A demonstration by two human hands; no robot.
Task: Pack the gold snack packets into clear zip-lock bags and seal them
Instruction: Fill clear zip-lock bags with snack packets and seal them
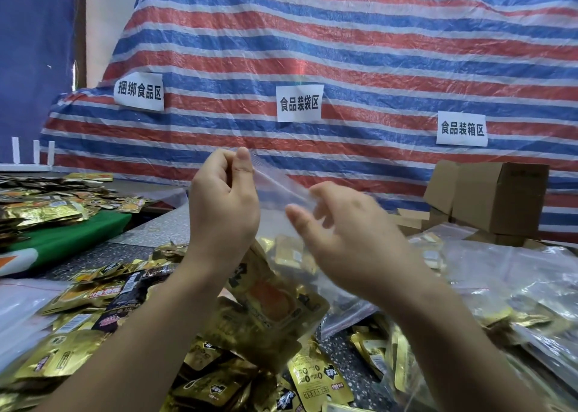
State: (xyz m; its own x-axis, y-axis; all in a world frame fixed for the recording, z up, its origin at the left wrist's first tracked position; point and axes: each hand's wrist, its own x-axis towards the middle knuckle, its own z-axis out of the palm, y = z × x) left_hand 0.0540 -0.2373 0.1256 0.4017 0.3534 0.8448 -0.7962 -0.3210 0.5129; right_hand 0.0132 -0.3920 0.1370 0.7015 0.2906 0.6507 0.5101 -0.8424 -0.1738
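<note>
Sealing looks like the step in hand: the clear zip-lock plastic bag [275, 274] hangs lifted above the speckled grey table [150, 233], gold foil snack packets [266, 302] already inside it. The left hand [223, 205] pinches the left end of the bag's top strip between thumb and curled fingers. The right hand [347, 233], blurred, has loosely spread fingers at the strip's right part; whether it grips is unclear. To do it well, I would keep the left pinch firm, hold the strip taut and level, and run thumb and forefinger rightward along the whole track, checking no packet corner intrudes. Loose gold packets [78, 324] litter the near table.
</note>
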